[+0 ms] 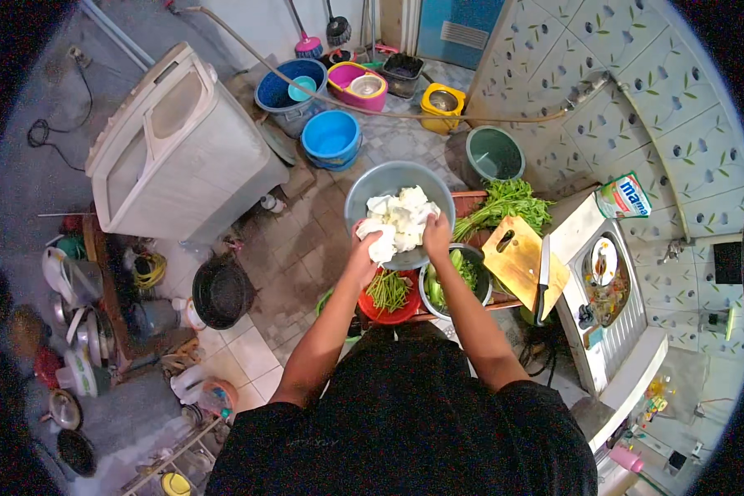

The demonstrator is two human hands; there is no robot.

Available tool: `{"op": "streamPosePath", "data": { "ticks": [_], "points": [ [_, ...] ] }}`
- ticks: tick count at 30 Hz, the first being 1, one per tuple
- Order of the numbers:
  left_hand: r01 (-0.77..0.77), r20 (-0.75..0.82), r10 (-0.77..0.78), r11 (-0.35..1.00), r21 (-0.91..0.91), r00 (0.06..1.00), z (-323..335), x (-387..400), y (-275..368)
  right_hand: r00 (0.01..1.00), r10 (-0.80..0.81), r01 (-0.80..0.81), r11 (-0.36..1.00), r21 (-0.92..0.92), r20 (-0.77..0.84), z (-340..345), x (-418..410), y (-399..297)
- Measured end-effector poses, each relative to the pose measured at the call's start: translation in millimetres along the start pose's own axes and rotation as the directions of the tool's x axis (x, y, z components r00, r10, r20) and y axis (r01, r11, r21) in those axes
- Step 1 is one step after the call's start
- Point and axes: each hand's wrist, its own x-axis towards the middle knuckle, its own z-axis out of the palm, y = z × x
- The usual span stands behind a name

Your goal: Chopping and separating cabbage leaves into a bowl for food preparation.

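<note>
A grey plastic basin in front of me holds several white cauliflower pieces. My left hand grips a piece at the near left, with the thumb over its top. At the right side of the pile, my right hand reaches over the rim, its fingers curled against the white pieces. Below the basin, long green beans lie in a red bowl. Beside it, partly behind my right forearm, a metal bowl contains green vegetables.
A kitchen knife lies across a wooden cutting board at right, beside leafy greens. Further right is a metal sink with a plate. A green bucket, a blue bucket and a washing machine stand beyond.
</note>
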Motion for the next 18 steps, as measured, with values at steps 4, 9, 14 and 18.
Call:
{"op": "streamPosePath", "data": {
  "ticks": [4, 9, 14, 18],
  "points": [
    [0.051, 0.072, -0.039, 0.984, -0.169, 0.997, 2.6, 9.1, 8.7, 0.972, -0.158, 0.082, 0.923, -0.375, -0.175, 13.0, -2.7, -2.4],
    [-0.176, 0.017, 0.178, 0.981, -0.081, 0.984, 10.9, 14.4, 6.6, 0.942, -0.067, -0.029, 0.960, 0.278, 0.330, -16.1, -32.8, -63.5],
    [-0.264, -0.041, 0.276, 0.946, 0.187, 0.960, 17.3, 18.8, 3.6, 0.904, -0.223, 0.123, 0.953, 0.277, 0.364, -30.1, -63.3, -88.8],
    [-0.224, -0.052, 0.245, 0.941, 0.254, 0.968, 25.5, 8.4, -8.4, 0.923, -0.260, 0.175, 0.939, 0.296, 0.282, -24.4, -71.3, -71.6]
  ]
}}
